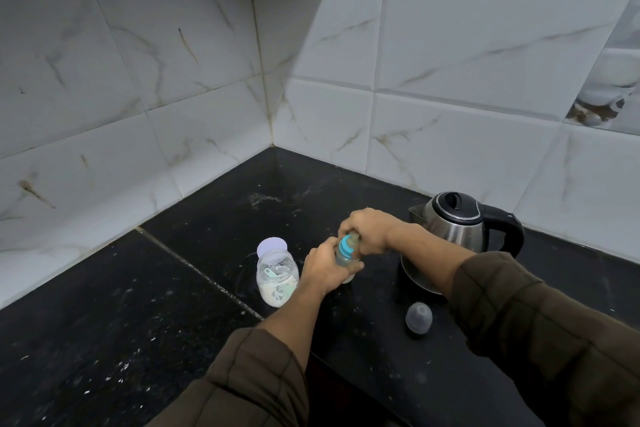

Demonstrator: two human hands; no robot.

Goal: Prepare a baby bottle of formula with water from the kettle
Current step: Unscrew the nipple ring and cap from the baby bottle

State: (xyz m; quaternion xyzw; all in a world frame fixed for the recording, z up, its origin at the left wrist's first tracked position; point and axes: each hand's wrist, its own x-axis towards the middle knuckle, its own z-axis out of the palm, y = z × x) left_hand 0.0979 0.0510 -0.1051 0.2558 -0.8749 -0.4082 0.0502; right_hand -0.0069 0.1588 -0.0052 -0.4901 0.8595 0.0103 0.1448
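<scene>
Half hidden by fingers: baby bottle (345, 254), tilted, over the counter (138, 322) between formula jar (277, 282) and steel kettle (453, 229). Left hand (323, 272) wrapped round its body, right hand (367, 230) curled over the top above the blue ring. Bottle contents impossible to make out. Inside the open jar, white powder low down and a green scoop (271, 272); white lid (272, 246) just behind. Kettle base partly masked by the right forearm; clear dome cap (419, 317) lying nearby.
</scene>
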